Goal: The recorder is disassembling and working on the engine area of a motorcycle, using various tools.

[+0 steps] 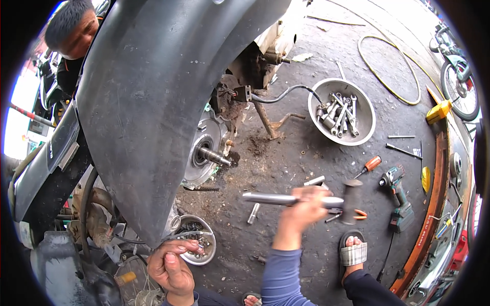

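Note:
My right hand (pixel 303 209), closed and slightly blurred, grips a hammer (pixel 350 203) by its silver tubular handle, with the dark head out to the right. It hangs over the floor, right of an exposed engine shaft (pixel 213 156) on the motorbike. At the lower left is my left hand (pixel 172 268), its fingers apart and nothing visible in them. It lies just under the tip of a large grey body panel (pixel 148 102), beside a small metal bowl (pixel 208 250) of small parts. A thin metal lever (pixel 196 234) crosses above that bowl.
A large metal bowl (pixel 371 115) holds several wrenches and sockets. On the floor at right lie an orange-handled screwdriver (pixel 371 164), a cordless driver (pixel 400 196) and a yellow bottle (pixel 439 112). An orange-brown rail (pixel 426 224) edges the right side. Another person (pixel 74 30) is behind the panel.

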Available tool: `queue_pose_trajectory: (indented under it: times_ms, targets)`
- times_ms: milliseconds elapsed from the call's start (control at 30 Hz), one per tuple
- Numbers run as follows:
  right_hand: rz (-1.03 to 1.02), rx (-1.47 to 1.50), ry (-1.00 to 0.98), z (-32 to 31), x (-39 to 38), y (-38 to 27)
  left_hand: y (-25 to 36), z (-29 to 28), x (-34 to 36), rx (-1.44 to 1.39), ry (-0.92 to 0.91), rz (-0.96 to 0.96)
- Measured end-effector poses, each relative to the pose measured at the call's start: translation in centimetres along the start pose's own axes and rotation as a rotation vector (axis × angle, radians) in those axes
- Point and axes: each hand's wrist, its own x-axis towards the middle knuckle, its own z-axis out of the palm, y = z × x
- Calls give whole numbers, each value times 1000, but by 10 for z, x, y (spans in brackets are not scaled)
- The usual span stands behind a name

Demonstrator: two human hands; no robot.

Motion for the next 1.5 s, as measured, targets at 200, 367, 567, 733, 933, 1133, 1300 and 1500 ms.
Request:
queue_pose_trajectory:
  times_ms: [200, 367, 567, 733, 933, 1133, 1300, 1500]
  targets:
    - [114, -732, -508, -10, -17, 52, 5, 8, 0, -48, -15, -25]
    - [95, -256, -83, -17, 29, -29, 3, 7, 1, -6, 40, -11]
    - [-227, -521, -170, 3, -21, 40, 8, 16, -2, -47, 65, -9]
    - [244, -750, -386, -3, -25, 36, 9, 4, 1, -50, 66, -36]
    - [29, -67, 147, -11, 38, -28, 0, -8, 0, 3, 19, -13]
    - [147, -845, -619, 16, -46, 81, 4, -2, 0, -22, -7, -19]
    - [176, -443, -191, -3, -2, 4, 9, 13, 6, -45, 16, -39]
    - [16, 7, 100, -1, 17, -13, 10, 11, 5, -114, 80, -33]
